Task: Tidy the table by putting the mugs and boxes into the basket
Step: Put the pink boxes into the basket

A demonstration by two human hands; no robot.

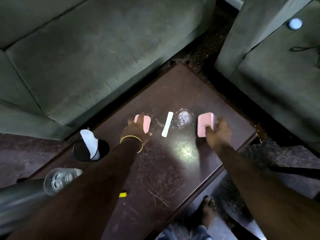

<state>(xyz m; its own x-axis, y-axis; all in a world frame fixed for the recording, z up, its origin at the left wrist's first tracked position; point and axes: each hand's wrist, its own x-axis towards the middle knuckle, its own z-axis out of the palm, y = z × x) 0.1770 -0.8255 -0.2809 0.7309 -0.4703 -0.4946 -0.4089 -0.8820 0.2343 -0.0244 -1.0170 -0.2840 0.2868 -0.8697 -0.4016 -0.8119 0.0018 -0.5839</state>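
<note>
Two pink boxes lie on the dark wooden table (155, 170). My left hand (136, 130) rests over the left pink box (146, 123), fingers curled around its near side. The right pink box (205, 122) has my right hand (218, 132) closing on its right edge and near corner. Between the boxes lie a white strip-shaped box (167, 124) and a clear glass mug (183, 118) seen from above. A black mesh basket (90, 150) with a white paper in it stands at the table's left edge. A second clear glass mug (58, 180) stands near the front left.
Green sofas border the table at the back left (78, 58) and right (277, 84). A small yellow tag (123, 194) lies by my left forearm. A bare foot (208, 213) shows below the table's front edge. A grey tube (19, 196) crosses the lower left.
</note>
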